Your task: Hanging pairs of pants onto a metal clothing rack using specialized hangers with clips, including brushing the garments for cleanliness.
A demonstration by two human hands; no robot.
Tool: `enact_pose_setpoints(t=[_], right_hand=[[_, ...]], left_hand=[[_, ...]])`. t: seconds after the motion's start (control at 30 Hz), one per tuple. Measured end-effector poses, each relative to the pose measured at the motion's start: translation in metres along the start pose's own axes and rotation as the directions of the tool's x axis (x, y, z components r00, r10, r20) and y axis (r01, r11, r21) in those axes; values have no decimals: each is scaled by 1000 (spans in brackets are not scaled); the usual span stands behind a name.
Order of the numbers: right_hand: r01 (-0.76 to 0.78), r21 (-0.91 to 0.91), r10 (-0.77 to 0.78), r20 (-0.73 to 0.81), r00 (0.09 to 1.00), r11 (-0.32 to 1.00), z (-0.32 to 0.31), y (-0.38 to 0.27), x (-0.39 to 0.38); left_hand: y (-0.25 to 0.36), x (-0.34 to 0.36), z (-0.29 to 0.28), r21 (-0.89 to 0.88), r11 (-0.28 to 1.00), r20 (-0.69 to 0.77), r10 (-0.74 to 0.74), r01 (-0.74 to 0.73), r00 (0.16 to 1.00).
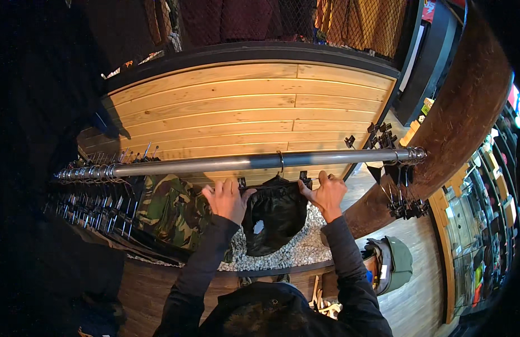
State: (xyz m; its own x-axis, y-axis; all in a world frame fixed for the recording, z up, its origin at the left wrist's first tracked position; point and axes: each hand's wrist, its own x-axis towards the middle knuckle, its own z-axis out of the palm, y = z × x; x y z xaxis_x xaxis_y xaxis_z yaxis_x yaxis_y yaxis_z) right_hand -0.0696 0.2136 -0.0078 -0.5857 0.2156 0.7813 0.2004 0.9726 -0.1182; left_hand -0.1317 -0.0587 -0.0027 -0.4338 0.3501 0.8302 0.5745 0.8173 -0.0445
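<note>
Left hand (227, 201) is at the left top corner of a glossy black fabric garment (274, 222), right hand (328, 195) at the right one, fingers curled on both; from my feed I can't tell whether either is pinching or just touching. Garment hangs under a round grey metal rail (209, 165), on a dark clip hanger (278, 181) hooked over it. Risk as I see it: uneven pull could slip the cloth from a clip, or tilt the hanger and skid its hook sideways.
</note>
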Motion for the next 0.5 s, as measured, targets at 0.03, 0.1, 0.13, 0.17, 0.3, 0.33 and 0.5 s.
enact_pose_setpoints(t=[0.03,0.1,0.13,0.17,0.3,0.33,0.5], right_hand=[[-6,19,6,2,1000,1000,-1,-1,0],[-11,29,11,22,1000,1000,-3,0,1],[-20,38,19,44,999,999,-4,1,2],[-26,30,24,44,999,999,-3,6,1],[-45,13,44,54,998,999,-3,15,0],[-40,23,39,35,999,999,-4,15,0],[-23,21,23,10,1000,1000,-9,17,0]], left_hand=[[1,-4,8,7,999,55,-35,35,998],[2,-3,16,17,997,104,-74,72,992],[2,-2,20,-21,999,32,-32,33,999],[4,-2,23,-66,998,-38,13,-16,999],[15,-4,30,-81,996,78,-34,40,996],[14,-3,30,-73,997,84,-19,25,996],[18,-3,26,-86,996,55,18,-13,998]])
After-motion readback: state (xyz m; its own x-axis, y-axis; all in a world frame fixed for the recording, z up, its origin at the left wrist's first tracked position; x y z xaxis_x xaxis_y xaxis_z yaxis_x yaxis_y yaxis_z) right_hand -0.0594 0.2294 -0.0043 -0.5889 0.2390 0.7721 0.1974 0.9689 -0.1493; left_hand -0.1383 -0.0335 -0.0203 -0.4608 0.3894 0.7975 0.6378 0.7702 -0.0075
